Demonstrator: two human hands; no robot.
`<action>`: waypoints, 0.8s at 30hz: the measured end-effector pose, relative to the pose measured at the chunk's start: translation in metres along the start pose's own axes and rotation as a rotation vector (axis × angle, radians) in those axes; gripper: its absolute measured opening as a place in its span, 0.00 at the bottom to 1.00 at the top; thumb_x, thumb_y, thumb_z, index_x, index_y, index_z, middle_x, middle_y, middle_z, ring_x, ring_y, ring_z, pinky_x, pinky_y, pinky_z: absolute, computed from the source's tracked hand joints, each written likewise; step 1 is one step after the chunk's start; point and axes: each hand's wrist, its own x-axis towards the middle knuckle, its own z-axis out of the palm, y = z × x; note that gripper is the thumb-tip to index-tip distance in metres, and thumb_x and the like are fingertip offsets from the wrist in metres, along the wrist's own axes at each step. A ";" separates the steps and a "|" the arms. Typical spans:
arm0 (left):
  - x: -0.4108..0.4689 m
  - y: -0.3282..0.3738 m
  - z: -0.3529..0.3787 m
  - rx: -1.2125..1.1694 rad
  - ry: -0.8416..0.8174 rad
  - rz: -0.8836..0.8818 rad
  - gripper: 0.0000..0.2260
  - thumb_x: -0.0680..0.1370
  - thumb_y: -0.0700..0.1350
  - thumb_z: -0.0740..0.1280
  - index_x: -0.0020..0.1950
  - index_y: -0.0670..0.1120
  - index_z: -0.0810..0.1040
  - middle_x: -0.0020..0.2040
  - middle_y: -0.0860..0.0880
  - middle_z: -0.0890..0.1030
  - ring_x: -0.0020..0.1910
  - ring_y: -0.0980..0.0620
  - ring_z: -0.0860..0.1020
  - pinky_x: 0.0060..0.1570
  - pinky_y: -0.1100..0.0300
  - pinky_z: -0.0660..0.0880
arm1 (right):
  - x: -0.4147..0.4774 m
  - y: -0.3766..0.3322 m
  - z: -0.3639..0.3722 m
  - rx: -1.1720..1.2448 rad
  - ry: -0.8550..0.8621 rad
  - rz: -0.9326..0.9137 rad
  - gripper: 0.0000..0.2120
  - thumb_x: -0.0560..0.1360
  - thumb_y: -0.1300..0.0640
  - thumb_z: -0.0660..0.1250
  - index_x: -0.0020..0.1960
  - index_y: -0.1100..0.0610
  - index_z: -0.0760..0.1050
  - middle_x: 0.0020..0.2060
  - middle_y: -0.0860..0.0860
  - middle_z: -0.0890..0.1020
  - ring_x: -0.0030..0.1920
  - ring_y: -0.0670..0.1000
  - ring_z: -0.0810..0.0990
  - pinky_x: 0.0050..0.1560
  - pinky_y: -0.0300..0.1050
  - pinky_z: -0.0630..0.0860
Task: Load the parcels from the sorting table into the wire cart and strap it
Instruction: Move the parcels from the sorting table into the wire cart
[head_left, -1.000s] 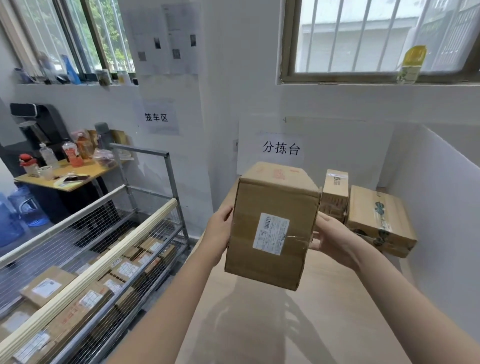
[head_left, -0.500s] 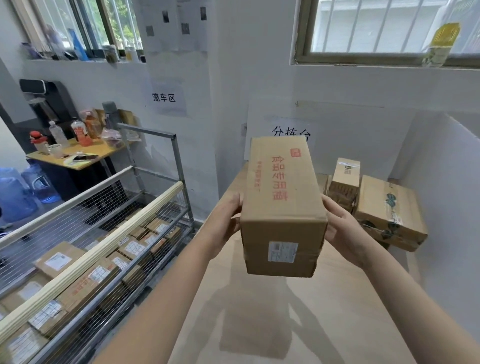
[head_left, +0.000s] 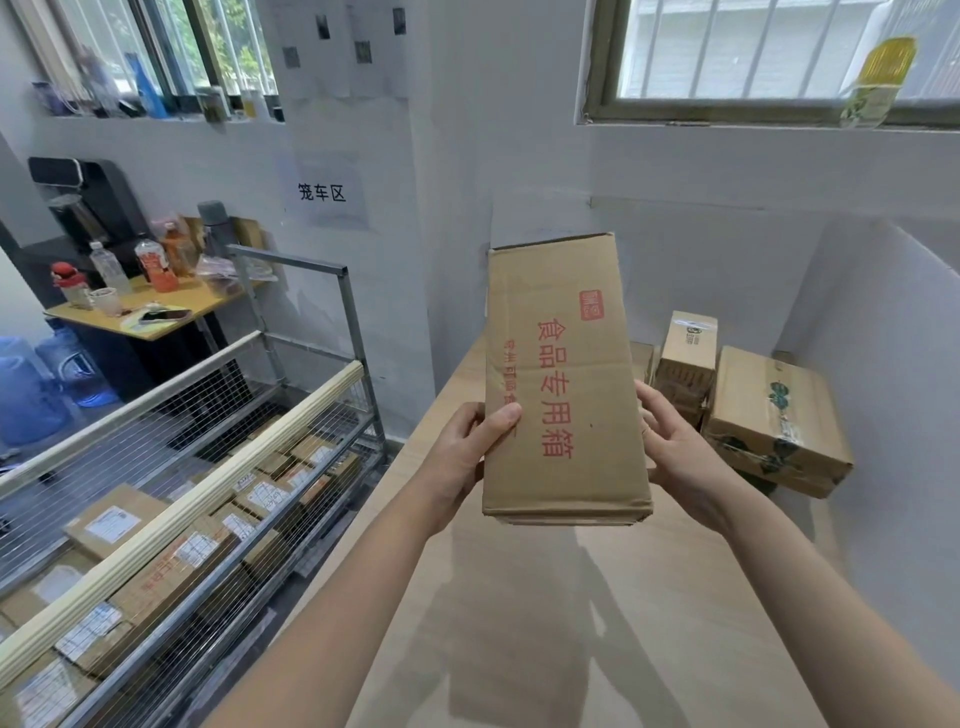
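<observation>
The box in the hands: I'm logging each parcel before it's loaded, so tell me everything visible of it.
The box is plain brown corrugated cardboard, tall, narrow, closed and lightly creased. Its broad face is toward the camera, with red Chinese characters running down it under a small red square stamp; no shipping label shows. It is held above the sorting table. The left hand grips its left edge, thumb on the front, and the right hand its right edge.
</observation>
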 end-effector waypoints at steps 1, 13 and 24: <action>-0.001 0.002 0.001 0.001 0.000 0.022 0.34 0.67 0.60 0.74 0.67 0.43 0.72 0.61 0.43 0.81 0.60 0.46 0.81 0.64 0.43 0.75 | 0.001 0.003 -0.002 -0.003 -0.006 0.045 0.33 0.73 0.36 0.66 0.76 0.38 0.60 0.67 0.43 0.76 0.66 0.49 0.76 0.61 0.64 0.75; -0.003 0.012 -0.007 -0.019 0.005 0.058 0.21 0.75 0.54 0.71 0.63 0.45 0.76 0.57 0.44 0.84 0.56 0.46 0.82 0.56 0.49 0.79 | -0.005 0.009 0.005 0.072 0.006 0.114 0.54 0.50 0.26 0.75 0.70 0.50 0.70 0.65 0.49 0.78 0.64 0.49 0.76 0.56 0.53 0.77; 0.011 -0.008 -0.028 0.060 0.333 0.262 0.16 0.79 0.43 0.69 0.67 0.50 0.76 0.60 0.51 0.82 0.56 0.60 0.81 0.52 0.62 0.78 | -0.004 0.007 0.013 0.205 0.218 0.026 0.35 0.64 0.52 0.79 0.64 0.51 0.64 0.59 0.51 0.82 0.59 0.50 0.81 0.60 0.53 0.78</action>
